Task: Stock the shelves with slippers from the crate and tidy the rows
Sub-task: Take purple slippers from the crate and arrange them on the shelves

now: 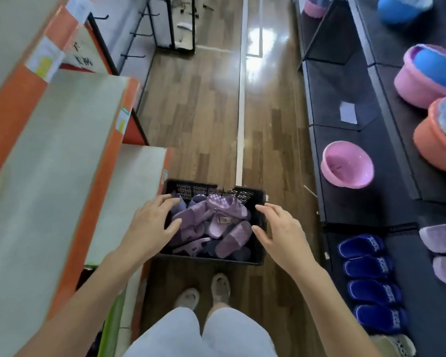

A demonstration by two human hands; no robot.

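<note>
A black plastic crate (258, 256) stands on the wooden floor in front of my feet, filled with a jumble of purple slippers (216, 222). My left hand (152, 222) hovers over the crate's left side, fingers spread, holding nothing. Over the crate's right rim my right hand (278, 228) is likewise open and empty. A row of dark blue slippers (371, 282) lies on the low black shelf (345, 210) at the right. Two fuzzy purple slippers (443, 251) sit on the shelf level further right.
Orange-edged pale shelves (62, 155) rise on the left. Pink (346, 168), orange (435, 140) and blue (402, 9) basins sit on the black shelving at the right, with a white paper (348, 112) beside them. The wooden aisle floor (198, 112) runs ahead.
</note>
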